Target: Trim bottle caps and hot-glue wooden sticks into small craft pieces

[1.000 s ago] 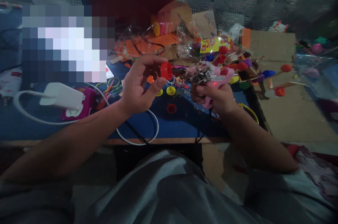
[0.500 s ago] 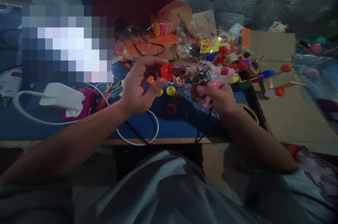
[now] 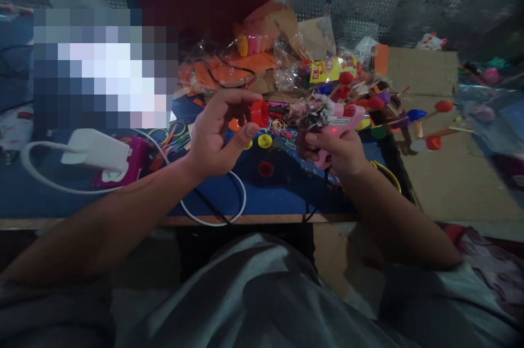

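Between the thumb and fingers of my left hand [image 3: 219, 132] is a red bottle cap [image 3: 259, 113], raised above the blue table with its hollow side turned to the right. My right hand [image 3: 333, 151] grips a pink glue gun [image 3: 347, 120] by its handle, and a small red light glows on its body. Grey, fluffy grime covers the gun's front, and its nozzle points left at the cap, close to it. Below, on the table, lie another red cap [image 3: 266, 169] and a yellow cap [image 3: 265, 141].
A white charger [image 3: 96, 151] sits in a magenta socket block [image 3: 141, 154], its white cable looping toward the table's front edge. Lollipop-like sticks with coloured balls [image 3: 417, 114] lie on cardboard [image 3: 458, 184] at right. Plastic bags and orange sheets [image 3: 204, 72] clutter the back. A blurred patch hides the upper left.
Hardly anything differs. The red cap in my left hand has shifted very slightly to the right; the glue gun stays in place.
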Available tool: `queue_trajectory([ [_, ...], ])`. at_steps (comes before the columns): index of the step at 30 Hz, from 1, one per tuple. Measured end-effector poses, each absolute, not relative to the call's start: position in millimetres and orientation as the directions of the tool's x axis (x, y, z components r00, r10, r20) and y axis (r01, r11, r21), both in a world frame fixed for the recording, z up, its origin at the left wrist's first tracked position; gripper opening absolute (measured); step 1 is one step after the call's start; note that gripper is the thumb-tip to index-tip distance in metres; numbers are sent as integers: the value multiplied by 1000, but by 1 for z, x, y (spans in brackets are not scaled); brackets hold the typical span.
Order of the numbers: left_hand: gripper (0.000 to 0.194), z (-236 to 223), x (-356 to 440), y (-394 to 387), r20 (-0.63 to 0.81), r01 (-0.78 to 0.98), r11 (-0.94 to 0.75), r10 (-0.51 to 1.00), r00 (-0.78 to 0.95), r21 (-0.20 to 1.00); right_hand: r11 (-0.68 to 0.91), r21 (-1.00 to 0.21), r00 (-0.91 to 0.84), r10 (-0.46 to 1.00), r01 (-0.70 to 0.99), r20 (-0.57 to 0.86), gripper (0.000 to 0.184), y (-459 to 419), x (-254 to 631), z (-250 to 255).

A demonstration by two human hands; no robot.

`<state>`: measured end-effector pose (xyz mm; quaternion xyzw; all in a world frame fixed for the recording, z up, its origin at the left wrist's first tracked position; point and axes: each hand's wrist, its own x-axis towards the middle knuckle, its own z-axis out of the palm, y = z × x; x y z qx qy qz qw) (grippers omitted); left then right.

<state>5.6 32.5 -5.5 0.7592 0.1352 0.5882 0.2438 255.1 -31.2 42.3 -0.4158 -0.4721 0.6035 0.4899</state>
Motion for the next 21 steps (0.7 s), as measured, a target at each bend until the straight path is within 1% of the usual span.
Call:
queue_trajectory([
  [3,54,-7,6,33,826,-77,-840,504,254,537,-77,-980,-177,983,-183,-44,58,-31,256,43],
  [8,52,-3,8,30,850,-80,-865,464,249,495,-73,-979,-183,982,-188,-38,59,-31,256,42],
  [13,49,1,8,27,827,-55,-846,502,253,531,-58,-975,-180,983,-215,-19,62,-31,256,40],
  [17,50,0,9,28,849,-59,-866,471,241,497,-62,-973,-172,985,-223,-24,61,-31,256,40],
  [21,44,0,8,25,792,-30,-812,560,243,583,-68,-975,-179,983,-214,-30,60,-31,257,42],
])
